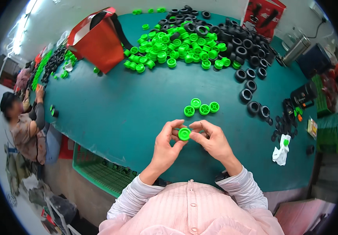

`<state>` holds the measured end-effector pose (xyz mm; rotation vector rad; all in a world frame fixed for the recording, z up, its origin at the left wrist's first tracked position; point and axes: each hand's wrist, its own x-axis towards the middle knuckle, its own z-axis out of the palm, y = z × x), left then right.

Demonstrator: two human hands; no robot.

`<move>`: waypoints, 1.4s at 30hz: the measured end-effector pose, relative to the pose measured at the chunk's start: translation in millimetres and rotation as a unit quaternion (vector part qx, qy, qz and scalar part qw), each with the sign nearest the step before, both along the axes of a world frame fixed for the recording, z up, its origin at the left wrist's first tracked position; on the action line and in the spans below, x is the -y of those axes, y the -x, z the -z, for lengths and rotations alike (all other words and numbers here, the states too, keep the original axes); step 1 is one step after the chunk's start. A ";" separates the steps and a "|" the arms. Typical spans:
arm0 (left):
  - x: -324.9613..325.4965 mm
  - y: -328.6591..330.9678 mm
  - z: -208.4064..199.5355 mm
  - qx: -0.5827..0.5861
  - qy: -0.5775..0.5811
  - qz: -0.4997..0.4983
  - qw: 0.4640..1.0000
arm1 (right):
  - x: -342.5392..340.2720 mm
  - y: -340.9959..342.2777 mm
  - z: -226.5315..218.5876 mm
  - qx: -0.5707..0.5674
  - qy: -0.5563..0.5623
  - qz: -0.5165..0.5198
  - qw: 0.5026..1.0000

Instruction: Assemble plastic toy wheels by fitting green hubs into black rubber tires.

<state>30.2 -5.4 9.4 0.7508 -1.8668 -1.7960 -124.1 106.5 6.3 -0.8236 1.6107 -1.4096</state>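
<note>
Between my two hands, over the near part of the table, is a small green toy wheel rim (184, 134), its round face turned up. My left hand (166, 143) is closed on its left side, thumb below and fingers above. From the right, my right hand (214, 141) has its thumb and index fingertip at the rim's edge, its other fingers curled under. Something small and dark shows beneath those curled fingers, too hidden to name. Just beyond my hands stands a small group of green rims (204, 109), several with spoked faces up.
At the back lies a big heap of green rims (192, 49) beside black tires (247, 45). A red bag (98, 43) stands back left. On the right are loose tires (245, 94), small black parts (282, 127) and white tissue (281, 150). A co-worker (26, 127) sits left, near a green crate (98, 170).
</note>
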 end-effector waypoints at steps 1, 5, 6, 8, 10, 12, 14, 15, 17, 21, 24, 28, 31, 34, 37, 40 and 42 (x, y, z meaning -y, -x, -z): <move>-2.9 0.2 -3.7 0.015 0.042 0.004 0.999 | 2.6 -2.2 -0.1 0.027 0.008 -0.009 1.000; -10.5 2.2 -0.9 0.012 0.036 -0.012 0.999 | -0.2 0.1 1.9 0.131 -0.002 -0.009 0.991; -12.0 3.2 0.5 0.003 0.008 -0.018 1.000 | -1.5 1.5 3.0 0.136 0.004 -0.004 0.991; -8.4 3.6 11.5 0.004 0.002 0.006 1.000 | -6.5 5.0 5.6 0.148 0.016 0.015 0.989; -7.7 5.3 13.7 0.007 -0.010 0.016 1.000 | -10.4 12.5 2.4 0.132 0.041 -0.001 0.990; -9.2 8.3 12.5 0.013 -0.027 0.008 1.000 | -14.3 18.8 -2.6 0.134 0.067 0.017 0.989; -12.0 13.7 6.7 0.051 0.024 0.005 0.998 | -20.3 26.3 -7.1 0.147 0.088 0.060 0.983; -14.5 17.5 2.6 0.070 0.050 0.003 0.996 | -21.4 33.5 -3.2 0.100 0.114 0.100 0.983; -23.1 23.9 -9.3 0.122 0.199 0.075 0.970 | -24.6 49.6 -5.6 0.082 0.093 0.148 0.981; -40.8 38.5 -9.3 0.141 0.383 0.164 0.898 | -28.4 64.3 -0.9 0.112 0.088 0.183 0.973; -37.6 37.7 5.8 0.139 0.396 0.189 0.888 | -19.9 55.5 2.1 0.101 0.068 0.182 0.976; -26.6 13.4 3.2 0.124 0.388 0.087 0.909 | -17.3 49.7 10.6 0.097 0.047 0.178 0.978; -13.6 -16.8 -0.8 0.144 0.386 0.018 0.911 | -17.0 50.2 15.5 0.084 0.059 0.166 0.981; -4.7 -34.1 10.7 0.147 0.381 -0.027 0.912 | -20.0 58.6 26.5 0.091 0.072 0.156 0.981; -12.8 -53.6 21.0 0.156 0.369 -0.068 0.914 | -21.4 58.3 37.1 0.103 0.081 0.120 0.984; -15.2 -55.9 36.1 0.132 0.379 -0.086 0.912 | -18.7 60.7 40.9 0.117 0.093 0.111 0.983; -15.7 -55.5 40.1 0.114 0.388 -0.094 0.910 | -17.9 56.8 34.9 0.134 0.096 0.121 0.979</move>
